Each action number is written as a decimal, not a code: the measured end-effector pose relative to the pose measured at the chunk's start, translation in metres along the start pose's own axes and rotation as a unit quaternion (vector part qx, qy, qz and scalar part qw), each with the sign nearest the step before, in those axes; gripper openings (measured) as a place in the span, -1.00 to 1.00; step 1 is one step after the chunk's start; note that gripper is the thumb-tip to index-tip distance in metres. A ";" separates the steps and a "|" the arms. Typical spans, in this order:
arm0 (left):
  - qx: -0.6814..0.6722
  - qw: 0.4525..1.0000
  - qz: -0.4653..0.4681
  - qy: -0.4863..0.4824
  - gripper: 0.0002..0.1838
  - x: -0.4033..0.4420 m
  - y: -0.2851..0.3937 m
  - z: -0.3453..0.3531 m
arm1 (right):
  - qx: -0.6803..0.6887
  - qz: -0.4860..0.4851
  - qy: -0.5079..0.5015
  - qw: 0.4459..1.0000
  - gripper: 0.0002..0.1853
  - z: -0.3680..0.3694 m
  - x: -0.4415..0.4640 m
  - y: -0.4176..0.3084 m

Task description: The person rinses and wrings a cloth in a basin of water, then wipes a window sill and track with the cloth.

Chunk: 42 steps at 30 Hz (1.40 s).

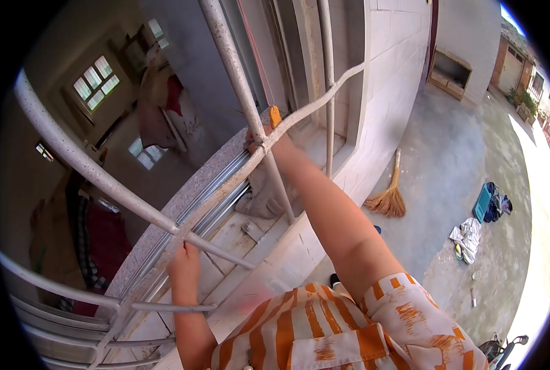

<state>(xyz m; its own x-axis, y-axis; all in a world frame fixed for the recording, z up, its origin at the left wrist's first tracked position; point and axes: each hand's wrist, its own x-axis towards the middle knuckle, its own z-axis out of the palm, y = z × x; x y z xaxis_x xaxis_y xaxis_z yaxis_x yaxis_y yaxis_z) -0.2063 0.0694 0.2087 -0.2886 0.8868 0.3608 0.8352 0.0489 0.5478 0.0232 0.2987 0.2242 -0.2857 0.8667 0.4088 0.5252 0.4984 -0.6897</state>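
Observation:
My left hand (pixel 184 264) is closed around a pale, speckled bar of the window grille (pixel 140 209), low on the near side. My right arm reaches through the grille, and my right hand (pixel 256 139) is at the far edge of the metal sliding track (pixel 216 213). Its fingers look curled, but bars partly hide them and what they hold is unclear. A grey cloth (pixel 264 196) lies on the tiled sill (pixel 222 254) just below that hand. Close above my right wrist, an orange tag (pixel 275 116) hangs on a red cord.
Grille bars cross between my arms and the room inside. A straw broom (pixel 388 198) leans on the white wall at right. Crumpled silvery fabric (pixel 467 239), a teal item (pixel 483 202) and dark cloth (pixel 499 203) lie on the concrete floor. A wooden cabinet (pixel 449 73) stands farther back.

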 end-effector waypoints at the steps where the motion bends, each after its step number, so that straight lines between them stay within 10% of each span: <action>1: -0.007 1.000 0.000 0.004 -0.66 0.002 -0.003 0.001 | 0.003 0.002 -0.005 1.000 -0.68 0.003 -0.002 0.002; 5: -0.018 0.999 -0.031 -0.007 -0.68 0.005 0.001 -0.001 | 0.220 -0.040 0.181 0.958 -0.72 0.009 -0.008 0.001; 13: -0.050 0.998 0.015 0.022 -0.71 0.005 -0.002 -0.001 | 0.099 -0.119 0.275 0.949 -0.76 0.011 -0.034 -0.001; 25: -0.226 0.962 -0.131 -0.080 -0.74 0.010 0.029 -0.025 | 0.120 -0.013 0.123 0.985 -0.75 -0.012 -0.052 -0.007; 30: -0.245 0.951 -0.055 -0.183 -0.73 0.029 0.048 -0.027 | -0.008 -0.293 0.217 0.931 -0.59 -0.005 -0.060 -0.025; 34: -0.233 0.942 -0.018 -0.243 -0.72 0.047 0.061 -0.020 | 0.173 -0.212 0.013 0.962 -0.56 -0.015 -0.073 -0.054; 42: -0.109 0.957 0.078 -0.258 -0.78 0.079 0.102 -0.009 | 0.178 -0.231 -0.058 0.955 -0.72 -0.012 -0.082 -0.026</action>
<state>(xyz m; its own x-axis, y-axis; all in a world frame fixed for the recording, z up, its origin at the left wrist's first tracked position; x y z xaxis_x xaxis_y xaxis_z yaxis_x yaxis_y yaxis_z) -0.1481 0.1404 0.2997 0.1486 0.9870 0.0607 0.7154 -0.1497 0.6825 0.0423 0.2147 0.2156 -0.5193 0.5379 0.6641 0.0211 0.7849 -0.6193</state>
